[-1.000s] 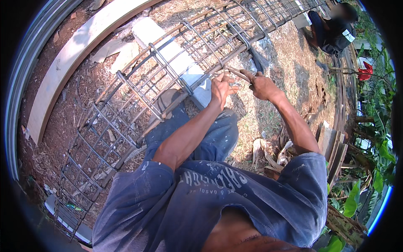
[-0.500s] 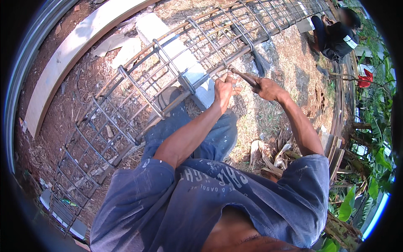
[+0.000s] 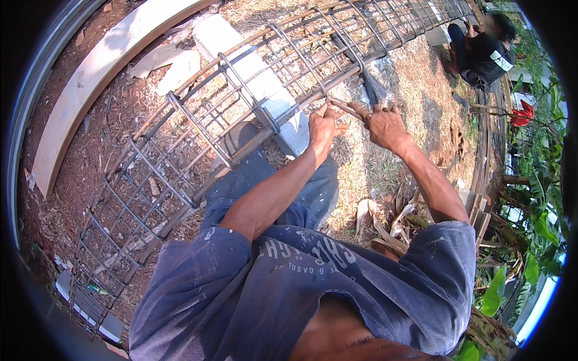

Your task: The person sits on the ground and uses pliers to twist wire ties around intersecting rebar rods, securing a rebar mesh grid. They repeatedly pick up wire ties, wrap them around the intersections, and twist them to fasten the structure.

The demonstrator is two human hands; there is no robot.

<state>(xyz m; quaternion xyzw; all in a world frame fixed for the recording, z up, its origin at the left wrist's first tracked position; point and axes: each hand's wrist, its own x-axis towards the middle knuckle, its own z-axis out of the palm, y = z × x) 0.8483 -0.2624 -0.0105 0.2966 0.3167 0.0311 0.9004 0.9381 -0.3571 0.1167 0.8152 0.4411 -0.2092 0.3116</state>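
Observation:
A long rusty rebar cage (image 3: 198,129) lies on the ground, running from lower left to upper right. My left hand (image 3: 324,125) is closed on the cage's near lower bar where a stirrup crosses it. My right hand (image 3: 385,124) is just to its right, gripping a thin rusty tool (image 3: 345,109) whose tip points at the same joint by my left thumb. The two hands are a few centimetres apart. Any tie wire at the joint is too small to make out.
A white concrete block (image 3: 265,90) props up the cage. A pale plank (image 3: 90,78) curves along the far left. A dark bundle of wire (image 3: 373,90) lies beyond my hands. Another person (image 3: 481,51) crouches at the upper right. Dry leaves (image 3: 385,216) and green plants (image 3: 542,228) are on the right.
Both hands stay at the same joint on the cage. The tool in my right hand has swung a little, and the view has shifted slightly.

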